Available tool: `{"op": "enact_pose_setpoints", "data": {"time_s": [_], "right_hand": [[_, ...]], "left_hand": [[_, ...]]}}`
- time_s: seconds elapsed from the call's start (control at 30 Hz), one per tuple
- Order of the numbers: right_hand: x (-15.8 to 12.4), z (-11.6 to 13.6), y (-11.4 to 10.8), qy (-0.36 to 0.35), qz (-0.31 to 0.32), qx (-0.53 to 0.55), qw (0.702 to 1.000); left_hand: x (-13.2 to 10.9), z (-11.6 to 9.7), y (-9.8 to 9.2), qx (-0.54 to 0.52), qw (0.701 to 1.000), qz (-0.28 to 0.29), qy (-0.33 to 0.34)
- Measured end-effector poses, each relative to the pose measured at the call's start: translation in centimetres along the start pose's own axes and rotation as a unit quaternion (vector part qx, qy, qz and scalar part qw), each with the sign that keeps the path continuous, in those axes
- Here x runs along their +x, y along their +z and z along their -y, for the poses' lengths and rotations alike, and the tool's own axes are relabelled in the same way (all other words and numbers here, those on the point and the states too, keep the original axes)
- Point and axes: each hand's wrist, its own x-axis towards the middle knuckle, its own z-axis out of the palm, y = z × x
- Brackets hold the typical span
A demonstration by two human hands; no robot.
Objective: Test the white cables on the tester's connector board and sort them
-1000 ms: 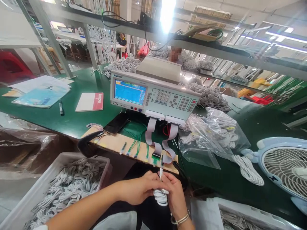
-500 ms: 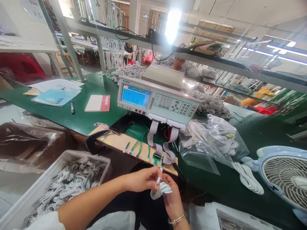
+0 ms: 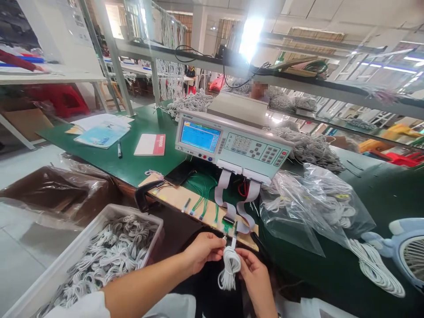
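Note:
A coiled white cable [image 3: 229,267] hangs at the front edge of the wooden board [image 3: 202,220]. My left hand [image 3: 204,252] is closed in a pinch on one end of this cable, close to the small green circuit board [image 3: 227,227]. The cable's other white end [image 3: 233,243] meets a dark socket at the board's edge; whether it is fully seated I cannot tell. My right hand [image 3: 256,271] grips the coil from the right side with thumb and fingers. Grey ribbon cables [image 3: 222,187] run from the green circuit board up to the tester [image 3: 232,139].
On the left stands a white bin [image 3: 158,225] of coiled cables beside a plastic-lined box [image 3: 59,194]. Bagged cables [image 3: 311,198], a loose cable coil [image 3: 377,267] and a blue fan [image 3: 409,245] lie to the right. A clamp [image 3: 143,198] grips the board's left end.
Both hands have brought the coil up to the board's edge, and it now hangs downward. One white end now meets the socket. The view has shifted left.

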Motion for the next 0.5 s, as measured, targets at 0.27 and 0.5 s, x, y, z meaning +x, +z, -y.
{"op": "enact_pose_setpoints", "data": {"time_s": [0.27,0.5], "right_hand": [[0.0,-0.1,0.3,0.035,-0.009,0.042,0.998],[-0.4,0.1,0.8,0.028,-0.012,0.052,0.998]], "left_hand": [[-0.6,0.8,1.2,-0.028,0.997,-0.045,0.055],[-0.1,1.6,1.4,-0.041,0.993,-0.081,0.073]]}}
